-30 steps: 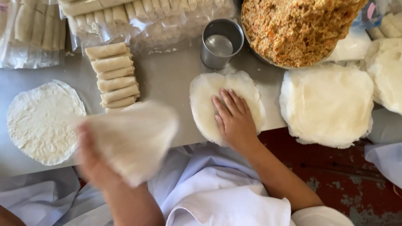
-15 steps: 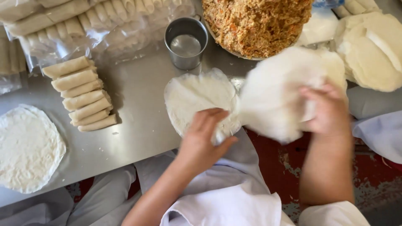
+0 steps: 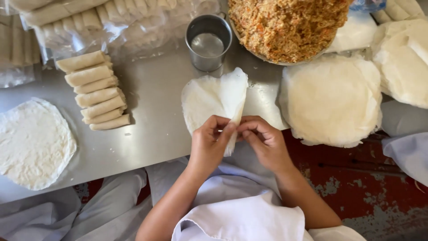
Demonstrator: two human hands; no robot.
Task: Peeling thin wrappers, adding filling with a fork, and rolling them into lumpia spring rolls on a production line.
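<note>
Your left hand (image 3: 209,145) & right hand (image 3: 263,143) both pinch the thin wrapper (image 3: 216,100). Peel slow, w/ soft grip, so it won't rip.

Metal cup (image 3: 208,41), bowl of shredded filling (image 3: 285,27), finished rolls (image 3: 96,89) on steel table (image 3: 151,120).

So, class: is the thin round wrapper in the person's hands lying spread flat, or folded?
Folded, partly. The wrapper has its right side lifted over into a crease, pinched by the left hand and right hand; the rest lies flat on the table.
</note>
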